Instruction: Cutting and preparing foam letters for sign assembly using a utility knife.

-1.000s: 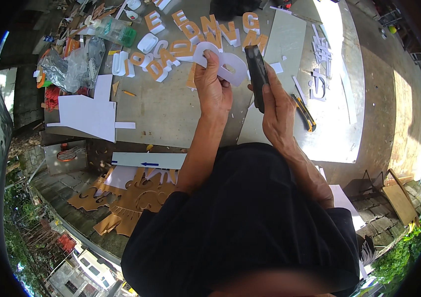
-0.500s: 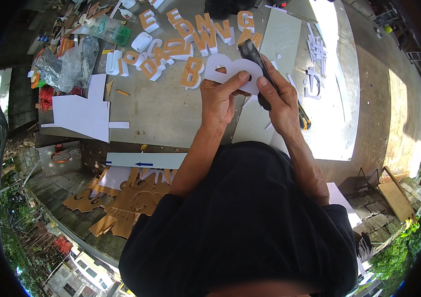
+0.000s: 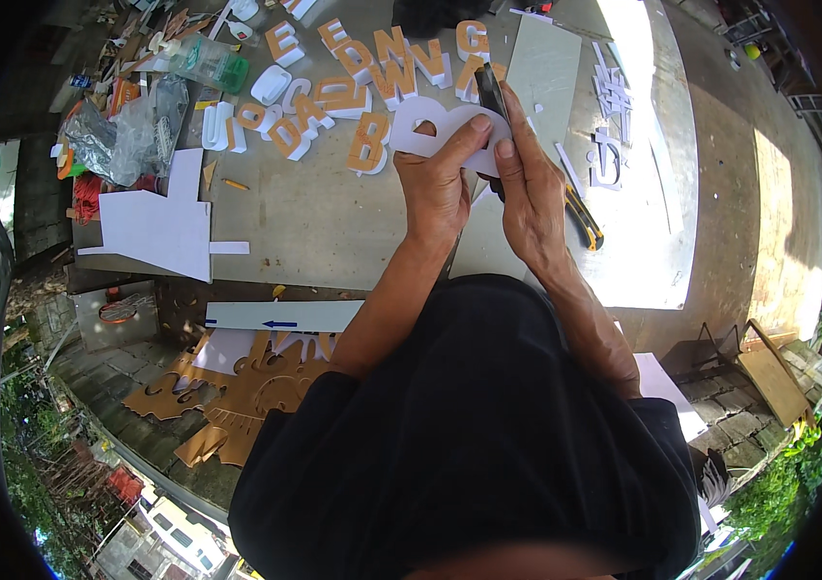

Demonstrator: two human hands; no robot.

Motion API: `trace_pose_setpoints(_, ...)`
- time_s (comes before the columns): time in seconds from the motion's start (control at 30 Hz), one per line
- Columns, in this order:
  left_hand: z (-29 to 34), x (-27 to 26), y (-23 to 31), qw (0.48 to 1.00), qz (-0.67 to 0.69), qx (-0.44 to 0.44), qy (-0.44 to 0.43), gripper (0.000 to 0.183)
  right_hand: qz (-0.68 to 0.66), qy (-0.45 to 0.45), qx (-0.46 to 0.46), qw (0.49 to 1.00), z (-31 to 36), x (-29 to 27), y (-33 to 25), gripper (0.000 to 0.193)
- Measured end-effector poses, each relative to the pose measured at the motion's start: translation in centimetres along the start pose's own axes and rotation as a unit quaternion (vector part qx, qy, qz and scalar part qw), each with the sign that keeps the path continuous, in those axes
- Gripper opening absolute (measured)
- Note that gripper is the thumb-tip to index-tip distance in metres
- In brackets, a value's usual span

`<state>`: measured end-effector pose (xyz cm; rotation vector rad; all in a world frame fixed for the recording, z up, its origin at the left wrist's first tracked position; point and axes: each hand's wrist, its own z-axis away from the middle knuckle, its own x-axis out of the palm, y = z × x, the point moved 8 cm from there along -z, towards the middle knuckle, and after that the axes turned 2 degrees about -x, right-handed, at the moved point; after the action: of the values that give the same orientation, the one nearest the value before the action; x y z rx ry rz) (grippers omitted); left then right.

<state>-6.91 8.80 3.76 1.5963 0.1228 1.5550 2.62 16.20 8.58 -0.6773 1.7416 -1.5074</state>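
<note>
My left hand (image 3: 433, 193) is closed round a white cut-out letter B (image 3: 411, 121), thumb pressed on its face near one of the holes. My right hand (image 3: 534, 198) grips a long dark block-like tool (image 3: 491, 89), which stands nearly edge-on against the letter's right edge. What kind of tool it is I cannot make out, as the fingers cover much of it. On the table, right of my right hand, lies a yellow and black utility knife (image 3: 584, 220). A brown-faced letter B (image 3: 369, 142) with white sides lies just left of the held letter.
Several brown-faced letters (image 3: 396, 77) spread across the table's far middle. Clear plastic bottle (image 3: 208, 63), plastic bags (image 3: 130, 135) and a white sheet (image 3: 155, 227) lie at left. A pencil (image 3: 235, 185) is nearby. White offcuts (image 3: 612, 92) lie at right. Brown cut-out sheets (image 3: 237, 396) sit below the near edge.
The dark tool has turned from a broad slant to a more upright, edge-on position as my right hand shifted slightly left and straightened. The white letter has tilted a little in my left hand.
</note>
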Motion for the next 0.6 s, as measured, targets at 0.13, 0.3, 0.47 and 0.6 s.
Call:
trace_pose_setpoints(0.13,-0.5,-0.1,0.8,0.996,-0.078,0.050,0.012,0.026,0.113,0.026,-0.057,0.992,2.9,0.4,1.2,0.050)
trace_pose_setpoints(0.3,0.8,0.1,0.8,0.990,-0.121,0.070,0.009,0.019,0.086,0.014,-0.028,0.996,0.5,0.2,0.9,0.052)
trace_pose_setpoints(0.47,-0.1,-0.4,1.4,0.985,-0.146,0.083,0.026,0.018,0.192,0.054,-0.196,0.960,3.4,1.4,0.1,0.049)
trace_pose_setpoints(0.6,1.1,-0.7,0.6,0.988,-0.143,0.051,-0.002,0.019,0.057,0.005,-0.069,0.996,-0.2,0.4,0.6,0.057)
